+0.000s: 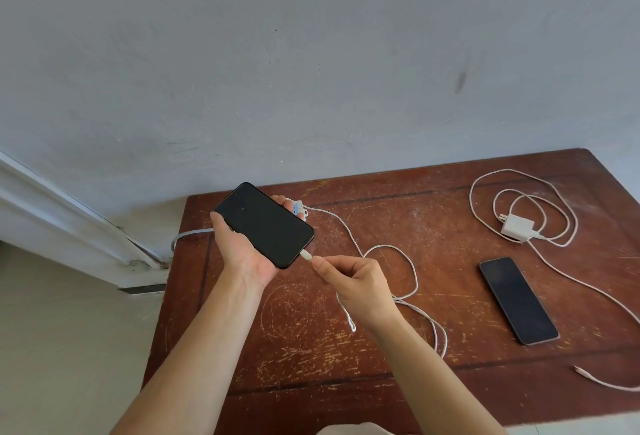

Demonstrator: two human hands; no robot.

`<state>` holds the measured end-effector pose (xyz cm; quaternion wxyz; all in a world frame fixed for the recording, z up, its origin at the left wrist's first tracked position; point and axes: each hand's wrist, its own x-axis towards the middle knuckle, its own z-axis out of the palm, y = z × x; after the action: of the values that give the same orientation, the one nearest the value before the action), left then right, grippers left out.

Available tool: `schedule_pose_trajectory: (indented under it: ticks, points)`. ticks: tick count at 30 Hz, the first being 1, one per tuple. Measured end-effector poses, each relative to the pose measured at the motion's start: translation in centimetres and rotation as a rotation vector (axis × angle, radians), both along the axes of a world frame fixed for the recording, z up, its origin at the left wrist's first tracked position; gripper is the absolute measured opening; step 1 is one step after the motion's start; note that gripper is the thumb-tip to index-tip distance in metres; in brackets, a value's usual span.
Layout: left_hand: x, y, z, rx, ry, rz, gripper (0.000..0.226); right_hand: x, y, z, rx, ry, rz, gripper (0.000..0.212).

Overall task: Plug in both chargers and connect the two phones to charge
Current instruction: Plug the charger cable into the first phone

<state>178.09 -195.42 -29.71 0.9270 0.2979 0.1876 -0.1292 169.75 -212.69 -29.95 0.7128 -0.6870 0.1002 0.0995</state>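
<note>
My left hand holds a black phone with a dark screen above the table's left part. My right hand pinches the white cable plug, which sits at the phone's bottom edge. That white cable runs in loops back to a white power strip, mostly hidden behind the phone. A second black phone lies flat, screen up, on the right. Behind it a white charger with bare prongs lies on the table, apart from any socket, with its cable coiled around it.
The worn brown wooden table stands against a grey wall. The second cable's free end lies near the front right edge. A grey cord drops off the table's left side. A white door frame is at the left.
</note>
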Motion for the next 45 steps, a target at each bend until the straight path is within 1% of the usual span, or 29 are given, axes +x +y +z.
schedule_pose_trajectory:
  ticks: [3,8,11,14,16,20,23,25,30,38,45]
  points:
    - [-0.1,0.0,0.2,-0.021,-0.006,-0.018,0.067,-0.1,0.1,0.1,-0.013,0.008,0.015,0.017]
    - [-0.1,0.4,0.2,-0.048,-0.011,-0.058,0.074,0.0,-0.2,0.5,-0.008,0.101,0.085,0.025]
    - [-0.1,0.7,0.1,-0.038,-0.009,-0.078,0.077,0.4,-0.5,0.6,0.071,0.143,0.029,0.025]
    - [0.0,0.7,0.1,-0.021,0.007,-0.076,0.082,0.7,-0.5,0.4,0.144,0.143,-0.022,0.027]
    - [0.0,0.5,0.0,0.016,0.029,-0.062,0.084,0.8,-0.4,0.3,0.176,0.155,-0.020,0.028]
    - [0.1,0.2,-0.6,0.193,0.059,-0.026,0.080,0.9,-0.1,0.2,0.275,0.207,0.015,0.026]
    - [0.1,0.2,-0.7,0.221,0.091,-0.033,0.080,1.0,-0.2,-0.1,0.310,0.235,0.025,0.023]
    - [0.0,0.3,-0.8,0.211,0.093,-0.046,0.077,1.0,-0.3,-0.3,0.336,0.254,0.037,0.023]
    - [-0.6,0.8,-0.8,0.154,0.057,-0.094,0.057,1.0,-0.5,-0.8,0.370,0.271,0.046,0.023]
    - [-1.2,1.2,-1.0,0.160,0.068,-0.155,0.050,0.8,-0.3,-1.3,0.336,0.273,0.019,0.020]
    - [-1.7,1.1,-1.5,0.141,0.092,-0.147,0.047,1.0,-0.1,-1.8,0.346,0.280,0.027,0.020]
